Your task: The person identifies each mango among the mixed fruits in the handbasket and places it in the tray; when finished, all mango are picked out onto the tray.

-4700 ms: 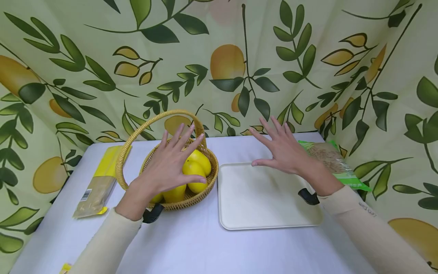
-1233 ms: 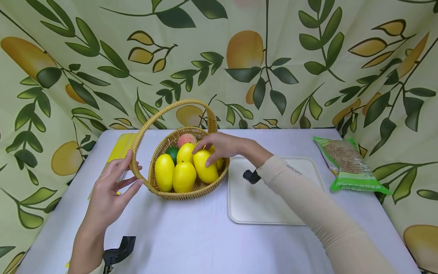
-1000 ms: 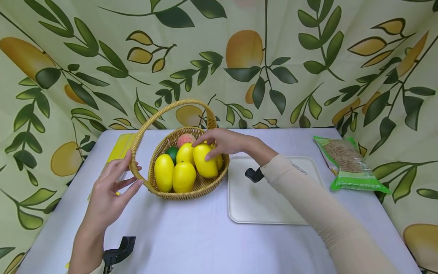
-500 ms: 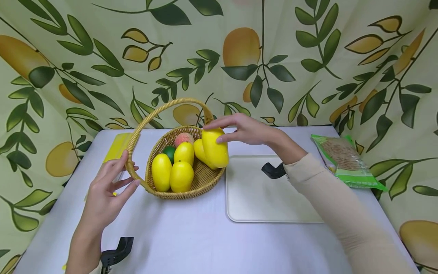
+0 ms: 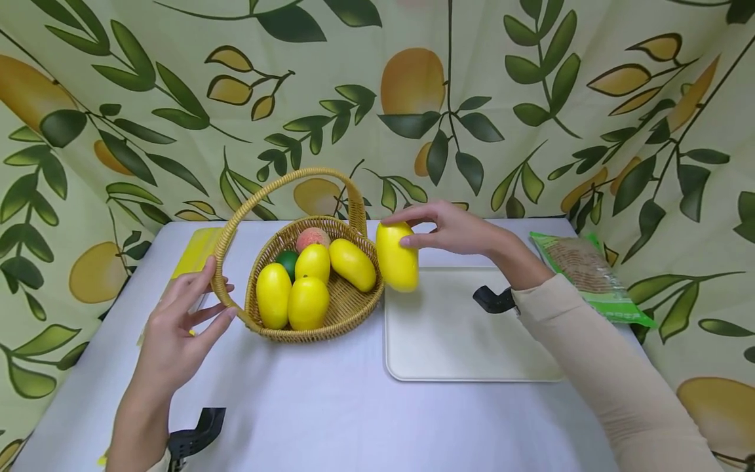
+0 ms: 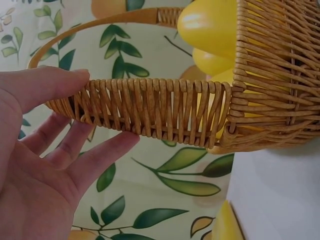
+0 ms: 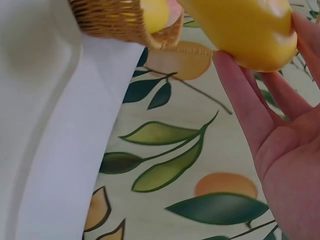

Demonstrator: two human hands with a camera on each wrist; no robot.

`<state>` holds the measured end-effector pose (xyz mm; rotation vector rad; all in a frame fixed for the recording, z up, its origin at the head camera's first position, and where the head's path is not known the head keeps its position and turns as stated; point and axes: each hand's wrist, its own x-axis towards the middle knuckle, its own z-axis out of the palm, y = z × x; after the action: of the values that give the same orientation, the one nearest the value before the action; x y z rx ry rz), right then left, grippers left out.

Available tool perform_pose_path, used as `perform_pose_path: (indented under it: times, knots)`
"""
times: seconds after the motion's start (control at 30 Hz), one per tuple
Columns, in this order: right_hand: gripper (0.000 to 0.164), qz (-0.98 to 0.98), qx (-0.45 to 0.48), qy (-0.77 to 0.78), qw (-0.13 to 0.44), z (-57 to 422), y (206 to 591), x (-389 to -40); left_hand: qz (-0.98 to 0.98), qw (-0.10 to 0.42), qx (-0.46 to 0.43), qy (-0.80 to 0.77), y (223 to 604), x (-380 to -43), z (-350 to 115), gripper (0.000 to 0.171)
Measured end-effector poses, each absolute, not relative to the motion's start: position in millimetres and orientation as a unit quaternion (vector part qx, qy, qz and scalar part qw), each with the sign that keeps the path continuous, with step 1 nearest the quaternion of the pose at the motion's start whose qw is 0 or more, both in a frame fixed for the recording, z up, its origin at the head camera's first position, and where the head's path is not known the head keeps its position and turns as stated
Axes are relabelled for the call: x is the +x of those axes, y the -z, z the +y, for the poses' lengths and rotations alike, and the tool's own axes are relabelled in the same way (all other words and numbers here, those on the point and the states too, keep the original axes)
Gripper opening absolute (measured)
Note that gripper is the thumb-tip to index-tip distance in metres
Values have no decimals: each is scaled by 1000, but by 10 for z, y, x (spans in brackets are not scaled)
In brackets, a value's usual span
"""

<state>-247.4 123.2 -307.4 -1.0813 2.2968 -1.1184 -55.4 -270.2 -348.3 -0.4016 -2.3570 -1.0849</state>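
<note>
In the head view my right hand [image 5: 451,229] holds a yellow mango [image 5: 398,259] upright by its top end, above the near-left corner region of a white tray [image 5: 472,347]. The right wrist view has the same mango [image 7: 250,30] between thumb and fingers. At the left, my left hand [image 5: 177,324] pinches the lower handle [image 5: 219,259] of a wicker basket [image 5: 330,334]. Thumb and fingers lie on either side of the woven handle [image 6: 145,107] in the left wrist view. Inside the basket are several yellow mangoes [image 5: 309,305], a pink peach-like fruit [image 5: 312,237] and a dark green round fruit [image 5: 288,263].
A green-edged packet [image 5: 590,272] lies at the right behind the tray. A yellow-topped packet [image 5: 197,252] lies left of the basket, partly hidden by the left hand. The white-clothed table [image 5: 330,406] ends against a leaf-patterned curtain [image 5: 330,65].
My right hand has lifted one mango out of the basket and carried it right, over the tray's left edge. The left hand keeps its hold on the handle.
</note>
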Motion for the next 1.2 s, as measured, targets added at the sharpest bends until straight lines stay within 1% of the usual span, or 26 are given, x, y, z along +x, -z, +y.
perform_pose_path:
  times: [0.2, 0.4, 0.57, 0.73, 1.0, 1.2]
  knots:
    - [53, 807, -368, 415, 201, 1298, 3196, -2504, -862, 257, -138, 415, 3478, -531, -2712, 97]
    - [60, 815, -382, 385, 202, 1303, 3426, -2535, -863, 263, -124, 412, 3493, -443, -2740, 99]
    - [59, 824, -368, 377, 210, 1371, 3605, -2524, -866, 259, -126, 410, 3492, -452, -2706, 98]
    - [58, 823, -355, 379, 230, 1418, 3752, -2509, -871, 254, -119, 403, 3478, -477, -2670, 99]
    - [56, 829, -336, 375, 243, 1418, 3928, -2532, -869, 260, -123, 404, 3474, -498, -2649, 100]
    - [57, 837, -311, 374, 251, 1405, 4010, -2482, -873, 257, -114, 398, 3483, -479, -2658, 100]
